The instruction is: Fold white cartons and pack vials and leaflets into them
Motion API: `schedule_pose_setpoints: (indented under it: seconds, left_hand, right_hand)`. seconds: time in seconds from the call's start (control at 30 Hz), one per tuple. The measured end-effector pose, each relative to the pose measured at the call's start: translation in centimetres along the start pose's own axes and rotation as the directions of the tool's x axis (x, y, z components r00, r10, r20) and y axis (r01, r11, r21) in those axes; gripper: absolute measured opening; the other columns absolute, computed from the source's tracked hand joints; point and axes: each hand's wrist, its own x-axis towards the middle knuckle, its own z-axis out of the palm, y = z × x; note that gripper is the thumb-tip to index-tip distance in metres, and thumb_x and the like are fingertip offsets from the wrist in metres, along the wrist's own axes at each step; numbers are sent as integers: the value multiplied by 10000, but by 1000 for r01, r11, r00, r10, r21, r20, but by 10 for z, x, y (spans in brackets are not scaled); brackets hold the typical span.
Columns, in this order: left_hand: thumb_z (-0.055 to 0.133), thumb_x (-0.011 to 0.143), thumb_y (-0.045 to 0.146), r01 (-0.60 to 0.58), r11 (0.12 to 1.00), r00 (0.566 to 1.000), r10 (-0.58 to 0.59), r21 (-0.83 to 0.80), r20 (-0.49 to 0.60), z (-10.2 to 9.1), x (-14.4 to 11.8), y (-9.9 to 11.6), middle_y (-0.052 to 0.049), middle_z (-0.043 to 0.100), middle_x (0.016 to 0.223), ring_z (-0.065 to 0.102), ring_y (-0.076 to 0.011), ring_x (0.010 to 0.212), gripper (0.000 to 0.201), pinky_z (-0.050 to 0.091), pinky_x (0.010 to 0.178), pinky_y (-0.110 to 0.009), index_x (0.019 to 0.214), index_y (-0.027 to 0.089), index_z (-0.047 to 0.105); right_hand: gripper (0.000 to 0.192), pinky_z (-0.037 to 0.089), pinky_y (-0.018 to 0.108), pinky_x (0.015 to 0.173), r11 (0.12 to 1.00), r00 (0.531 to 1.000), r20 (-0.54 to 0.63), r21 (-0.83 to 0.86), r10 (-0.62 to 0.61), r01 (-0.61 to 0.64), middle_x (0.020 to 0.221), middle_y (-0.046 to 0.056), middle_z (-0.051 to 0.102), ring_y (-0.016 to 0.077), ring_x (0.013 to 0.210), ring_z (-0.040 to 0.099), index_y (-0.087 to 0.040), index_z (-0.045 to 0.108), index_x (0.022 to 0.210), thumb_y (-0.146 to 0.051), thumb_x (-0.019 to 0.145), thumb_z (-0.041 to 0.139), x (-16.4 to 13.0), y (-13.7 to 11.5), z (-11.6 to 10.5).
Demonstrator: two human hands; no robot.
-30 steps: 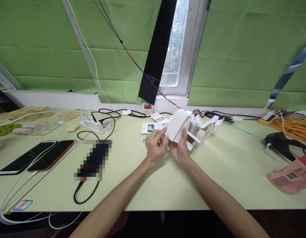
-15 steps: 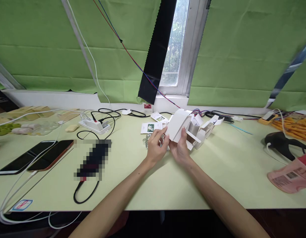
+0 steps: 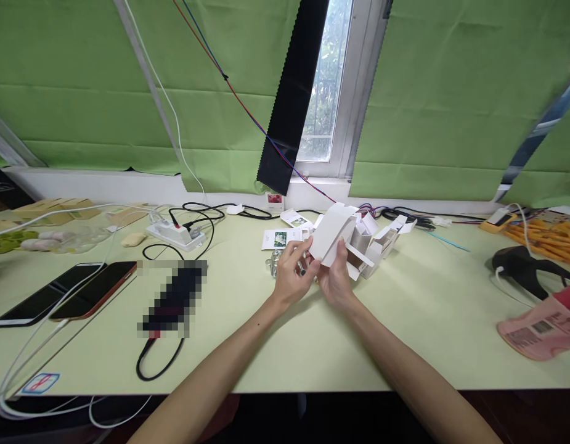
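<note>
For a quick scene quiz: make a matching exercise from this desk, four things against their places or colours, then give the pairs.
Things:
1. white carton
2. two phones
3. pink parcel
4. power strip

Descriptions:
A. far right edge of the table
B. held in both hands, left hand and right hand
C. lying flat side by side at the left
D. white, with cables plugged in

Pairs: 1-B, 2-C, 3-A, 4-D

Two phones (image 3: pixel 63 293) lie side by side near the surface's (image 3: pixel 427 333) left edge. A power strip (image 3: pixel 176 234) sits behind them. Folded cartons (image 3: pixel 374 240) stand mid-surface toward the back edge, small cards (image 3: pixel 285 237) to their left.
</note>
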Motion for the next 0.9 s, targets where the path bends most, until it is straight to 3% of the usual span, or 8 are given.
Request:
schedule_pose_setpoints:
  seconds: [0.23, 0.63, 0.9]
  left_hand:
    - [601, 921, 486, -1, 1000, 1000, 1, -16, 19, 1, 0, -2, -74, 583, 1057, 558, -106, 716, 486, 443, 513, -201, 1327, 220, 610]
    - [638, 892, 403, 23, 1000, 1000, -23, 17, 4, 0, 2, -2, -57, 623, 1017, 557, -94, 673, 427, 452, 511, -204, 1274, 213, 643]
    - [632, 896, 367, 31, 998, 999, -30, 61, -14, 3, 0, -3, -28, 610, 951, 532, -88, 636, 416, 447, 514, -206, 1294, 246, 638]
  right_hand:
    - [505, 583, 367, 796, 1000, 1000, -20, -26, 0, -1, 899, 9, 747, 207, 826, 693, -237, 680, 1081, -657, 802, 644, -2, -1, 2]
    - [488, 578, 353, 788, 998, 999, -37, -61, -14, 12, 883, 9, 749, 208, 821, 699, -230, 676, 1060, -648, 810, 645, -2, 1, 0]
    - [558, 572, 348, 812, 998, 998, -54, -62, -35, 32, 1008, 13, 749, 200, 881, 698, -236, 644, 1203, -638, 816, 644, -1, 3, -1]
